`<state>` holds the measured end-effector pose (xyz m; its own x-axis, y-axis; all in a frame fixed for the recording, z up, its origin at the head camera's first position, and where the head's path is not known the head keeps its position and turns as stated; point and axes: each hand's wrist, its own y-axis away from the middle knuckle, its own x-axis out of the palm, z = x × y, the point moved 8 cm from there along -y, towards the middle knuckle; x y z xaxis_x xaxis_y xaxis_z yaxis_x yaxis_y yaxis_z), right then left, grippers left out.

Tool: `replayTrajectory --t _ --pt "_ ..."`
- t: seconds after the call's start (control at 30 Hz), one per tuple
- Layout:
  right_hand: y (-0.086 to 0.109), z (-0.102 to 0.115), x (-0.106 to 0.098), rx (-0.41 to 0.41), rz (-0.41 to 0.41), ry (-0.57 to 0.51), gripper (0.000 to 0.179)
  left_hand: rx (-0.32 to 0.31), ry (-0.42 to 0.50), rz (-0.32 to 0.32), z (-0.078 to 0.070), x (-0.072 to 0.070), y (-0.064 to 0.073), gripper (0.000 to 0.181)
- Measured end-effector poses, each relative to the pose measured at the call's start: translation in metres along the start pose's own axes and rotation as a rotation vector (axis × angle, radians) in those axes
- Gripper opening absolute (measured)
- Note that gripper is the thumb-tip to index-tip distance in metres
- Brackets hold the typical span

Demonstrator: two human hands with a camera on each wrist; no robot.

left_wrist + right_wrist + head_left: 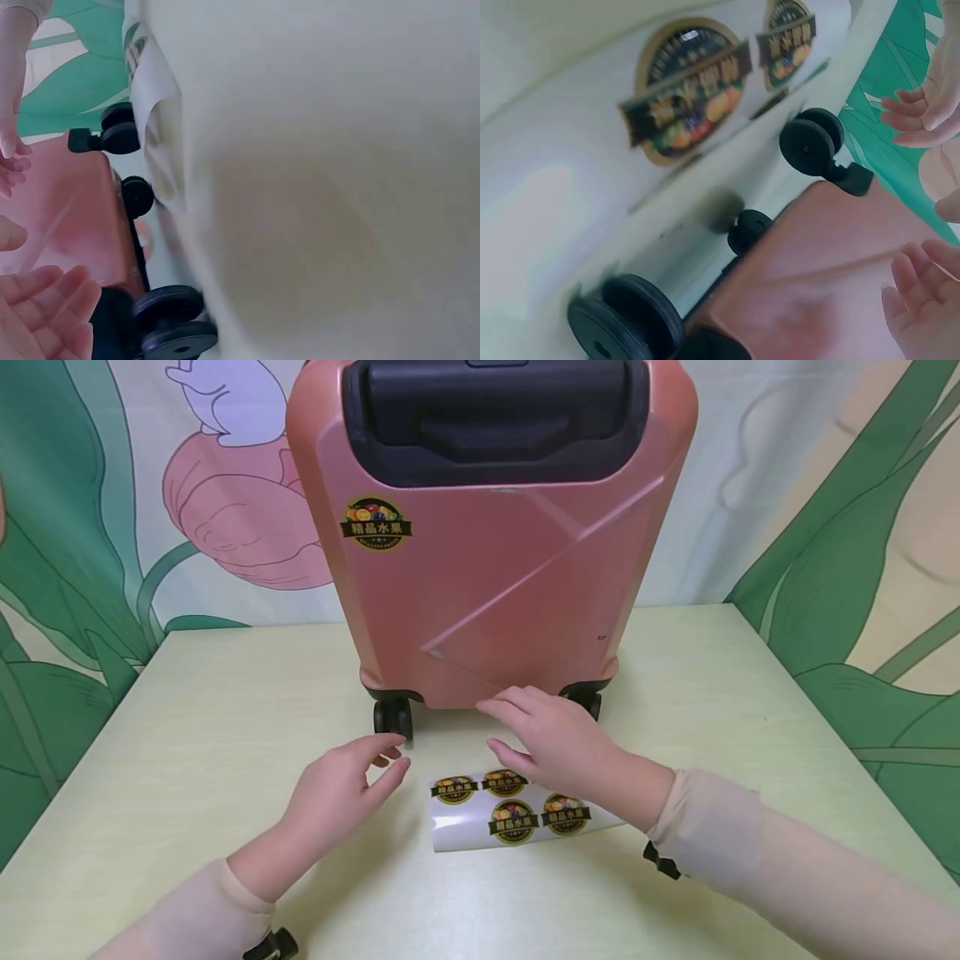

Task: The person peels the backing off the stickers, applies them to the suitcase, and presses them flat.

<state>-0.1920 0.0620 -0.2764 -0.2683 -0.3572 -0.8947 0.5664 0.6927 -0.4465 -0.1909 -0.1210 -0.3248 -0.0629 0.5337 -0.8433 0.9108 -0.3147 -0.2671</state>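
A pink hard-shell suitcase (480, 560) stands upright on the table, with a round fruit sticker (377, 524) on the upper left of its face. In front of it lies a glossy white sheet of stickers (459, 833), its edge curling up in the left wrist view. My left hand (330, 789) hovers left of the sheet, fingers loosely bent and holding nothing. Over the sheet's far right part is my right hand (558, 747), also bare, fingers relaxed and pointing left. It hides part of the sheet and overlaps the suitcase's lower edge in the head view.
Black caster wheels (393, 718) carry the suitcase on the pale table (225, 718). A dark telescopic handle (495, 418) is recessed in its upper part. Behind hangs a cloth backdrop (247, 539) printed with leaves and cartoon figures. Each sleeve has a small black device at the wrist.
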Motion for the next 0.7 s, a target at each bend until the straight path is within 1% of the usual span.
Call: replayTrajectory --t 0.1,0.27,0.4,0.53,0.63,0.7 --pt "0.003 0.000 0.007 0.019 0.044 -0.014 0.038 -0.046 0.062 0.073 0.007 0.010 0.003 0.025" --pt "0.009 0.001 0.016 0.041 0.105 -0.033 0.037 -0.128 0.185 0.170 0.018 0.026 0.009 0.026" --pt "0.015 0.001 0.027 0.050 0.150 -0.062 0.037 -0.196 0.335 0.251 0.023 0.039 0.014 0.026" --pt "0.019 0.002 0.038 0.061 0.203 -0.097 0.037 -0.261 0.491 0.353 0.025 0.052 0.018 0.028" --pt "0.021 0.004 0.044 0.069 0.232 -0.118 0.037 -0.342 0.602 0.433 0.026 0.061 0.022 0.030" --pt "0.022 0.005 0.048 0.077 0.249 -0.137 0.037 -0.388 0.666 0.472 0.026 0.066 0.025 0.033"
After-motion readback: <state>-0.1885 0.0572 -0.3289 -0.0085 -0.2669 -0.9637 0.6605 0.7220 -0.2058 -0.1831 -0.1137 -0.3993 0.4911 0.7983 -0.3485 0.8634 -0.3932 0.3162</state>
